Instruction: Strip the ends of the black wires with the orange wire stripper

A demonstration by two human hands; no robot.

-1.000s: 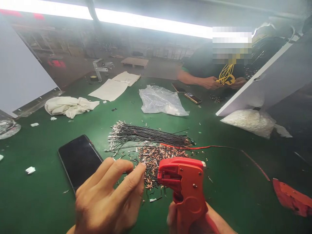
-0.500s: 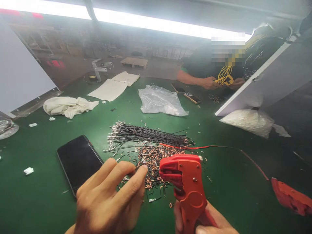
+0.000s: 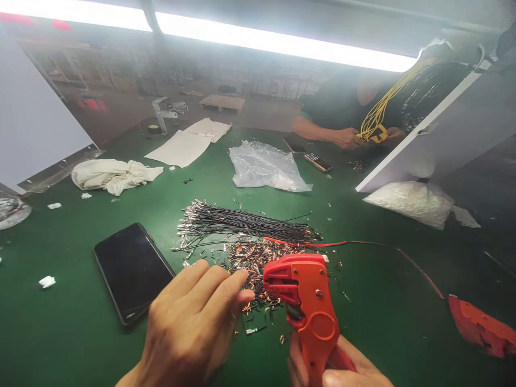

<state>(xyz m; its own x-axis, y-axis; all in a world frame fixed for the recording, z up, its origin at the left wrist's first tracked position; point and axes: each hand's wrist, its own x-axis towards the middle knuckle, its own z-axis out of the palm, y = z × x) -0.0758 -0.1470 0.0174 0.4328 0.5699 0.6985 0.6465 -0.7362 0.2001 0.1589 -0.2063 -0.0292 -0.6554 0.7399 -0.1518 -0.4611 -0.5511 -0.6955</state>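
My right hand (image 3: 300, 363) is wrapped round the grip of a red wire stripper (image 3: 320, 301), whose jaws point left. Just left of those jaws is my left hand (image 3: 197, 317), seen from the back, with its fingers together and the thumb tip close to the index finger. Whatever it pinches, if anything, is hidden. Beyond both hands lies a bundle of black wires (image 3: 250, 221) with metal terminals on its left ends. Between the bundle and the stripper spreads a heap of copper and black wire scraps (image 3: 245, 263). A loose terminal (image 3: 252, 331) lies nearer me.
A black phone (image 3: 133, 271) lies left of my left hand. Farther back are a white cloth (image 3: 115, 174), paper sheets (image 3: 181, 148) and a plastic bag (image 3: 268, 166). A red tool (image 3: 481, 325) lies at right. Across the table, a person's hands (image 3: 349, 138) hold yellow wires (image 3: 374, 115).
My left hand has shifted slightly right and its fingers have drawn closer together, the thumb tip now showing. The stripper has tilted and moved slightly left.
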